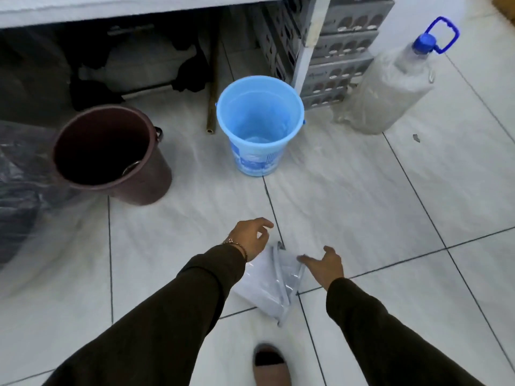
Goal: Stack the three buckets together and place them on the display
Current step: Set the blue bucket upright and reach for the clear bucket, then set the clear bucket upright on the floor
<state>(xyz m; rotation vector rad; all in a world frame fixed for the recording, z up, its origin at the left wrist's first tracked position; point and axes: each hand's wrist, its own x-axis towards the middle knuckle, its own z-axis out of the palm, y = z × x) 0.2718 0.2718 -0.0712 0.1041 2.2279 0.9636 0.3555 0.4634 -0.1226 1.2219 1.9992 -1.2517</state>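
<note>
A light blue bucket (259,123) stands upright on the tiled floor, mouth open, with a printed label low on its side. To its left stands a dark maroon bucket (110,154), tilted slightly toward me, a metal handle showing inside. I see no third bucket. My left hand (250,237) hovers above the floor well short of the blue bucket, fingers spread and holding nothing. My right hand (324,264) is lower and to the right, also open, above a folded clear plastic bag (271,282) lying on the floor.
A white shelf edge (139,9) runs along the top, with dark clutter under it. Stacked grey egg trays (340,59) and a large wrapped bottle with a blue cap (390,87) stand at the right. A thin pole (213,87) leans behind the blue bucket. My foot (271,366) is at the bottom.
</note>
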